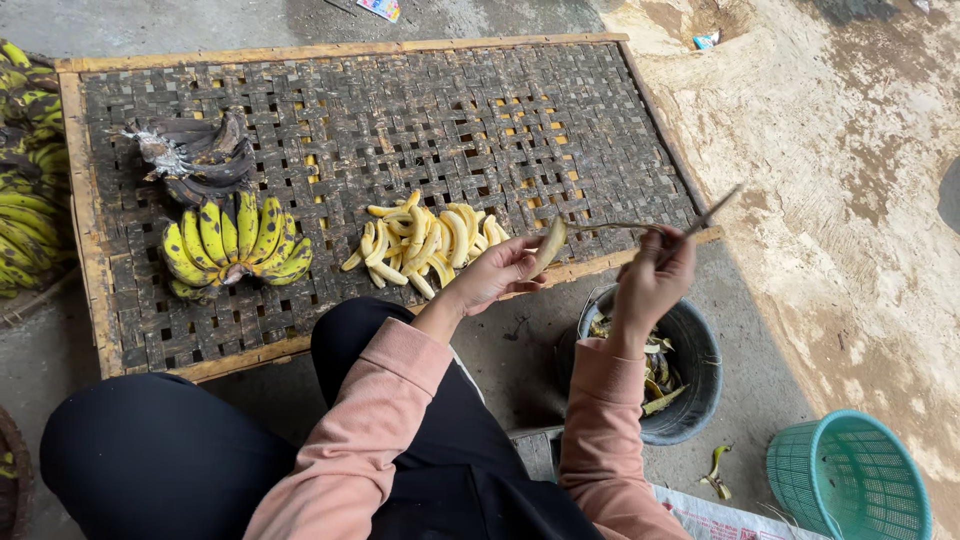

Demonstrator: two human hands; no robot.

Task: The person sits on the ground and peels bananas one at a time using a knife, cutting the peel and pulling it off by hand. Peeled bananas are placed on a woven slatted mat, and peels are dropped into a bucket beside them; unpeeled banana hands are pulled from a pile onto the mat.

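Peeled banana (549, 245) sits in my left hand (497, 272), fingers curled round its lower end, the pale tip poking up over the near edge of the woven bamboo tray (400, 110). My right hand (655, 275) is closed on a thin knife (712, 212), its blade angled up and away to the right, and a slim strip (600, 226) stretches between the banana tip and that hand, a last thread of peel or fibre by the look of it, though it is too fine to be sure. So I judge I am at the tail end of stripping this one. Just beyond my left hand lies the pile of peeled bananas (425, 243) on the tray, and further left a yellow, black-flecked bunch of bananas (236, 245) waits unpeeled, with a dark, spent-looking stalk (195, 155) behind it. Below my right wrist stands the dark bucket (690, 375), scraps of peel inside, one stray peel (716, 470) on the floor beside a green plastic basket (850, 478). More bunches crowd the left edge. What the next move calls for, I reckon, is getting that strip clear so it drops toward the bucket, then a short reach forward to lay this fruit on the pile, gently, since peeled flesh bruises and slips easily.
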